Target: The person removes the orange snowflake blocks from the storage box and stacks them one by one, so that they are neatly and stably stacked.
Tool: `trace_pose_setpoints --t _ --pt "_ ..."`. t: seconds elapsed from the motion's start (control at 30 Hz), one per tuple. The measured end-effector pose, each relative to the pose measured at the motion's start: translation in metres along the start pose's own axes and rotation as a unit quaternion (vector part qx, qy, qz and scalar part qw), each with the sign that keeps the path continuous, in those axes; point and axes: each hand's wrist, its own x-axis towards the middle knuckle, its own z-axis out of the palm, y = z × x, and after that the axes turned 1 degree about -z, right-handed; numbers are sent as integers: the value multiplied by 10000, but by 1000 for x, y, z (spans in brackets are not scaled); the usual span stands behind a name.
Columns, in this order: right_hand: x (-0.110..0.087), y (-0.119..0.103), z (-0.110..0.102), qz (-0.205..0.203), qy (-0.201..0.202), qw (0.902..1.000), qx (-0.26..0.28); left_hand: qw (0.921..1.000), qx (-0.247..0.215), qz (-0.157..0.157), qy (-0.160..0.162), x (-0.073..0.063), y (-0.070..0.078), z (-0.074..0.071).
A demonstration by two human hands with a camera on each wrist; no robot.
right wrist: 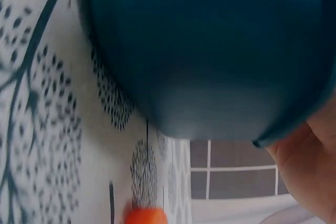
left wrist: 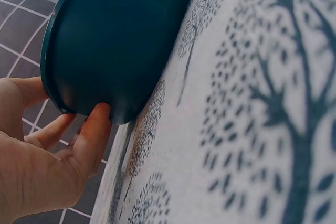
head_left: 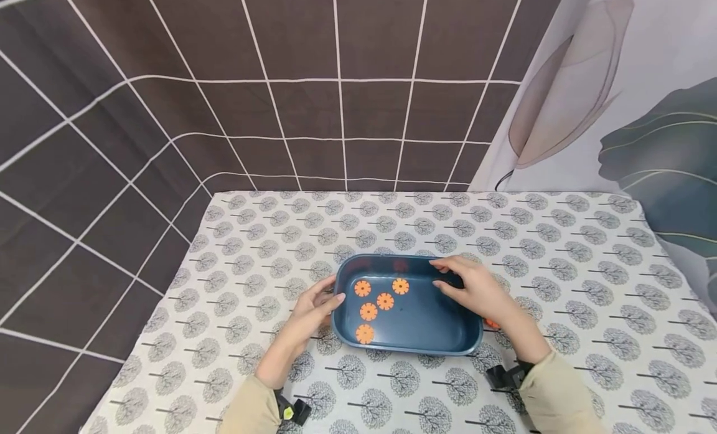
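Observation:
A dark blue oval-cornered plastic basin (head_left: 426, 334) stands on the patterned cloth. Several orange notched discs (head_left: 368, 311) lie on its floor, mostly toward the left end. My left hand (head_left: 307, 312) holds the basin's left end, thumb over the rim and fingers against the outer wall; the left wrist view shows those fingertips touching the basin (left wrist: 115, 40). Over the basin's right end reaches my right hand (head_left: 473, 287), its thumb and forefinger apart with nothing visible between them. In the right wrist view the basin (right wrist: 210, 66) hides most of that hand (right wrist: 310, 166).
An orange piece (head_left: 491, 324) lies on the cloth just right of the basin, partly covered by the right forearm. The tree-print cloth (head_left: 269, 235) covers the table. Behind it hangs a dark gridded curtain (head_left: 297, 110), with a pale leaf-print one (head_left: 661, 60) at right.

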Motion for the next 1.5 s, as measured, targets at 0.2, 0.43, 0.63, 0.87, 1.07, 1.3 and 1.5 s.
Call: trace_pose_setpoints --t 0.2,0.43,0.63,0.87,1.07,1.3,1.5 --pt "8 -5 5 152 -415 9989 134 10000 1 -8 -52 2 0 3" --pt "13 -6 5 199 -555 9983 -22 9998 -75 108 -139 6 -2 6" --pt "19 -10 8 310 -834 9959 -150 9999 -41 87 -67 6 -1 5" --pt "28 -14 17 135 -1350 9907 -113 9999 -22 79 -59 5 -1 3" --pt "33 -17 29 -229 -1778 9836 -178 10000 -11 38 -76 4 -1 2" --pt "32 -20 35 -370 -1826 9817 -405 10000 14 -11 -76 4 0 1" --pt "33 -19 41 -568 -1842 9794 -596 10000 34 -23 -8 3 -1 0"
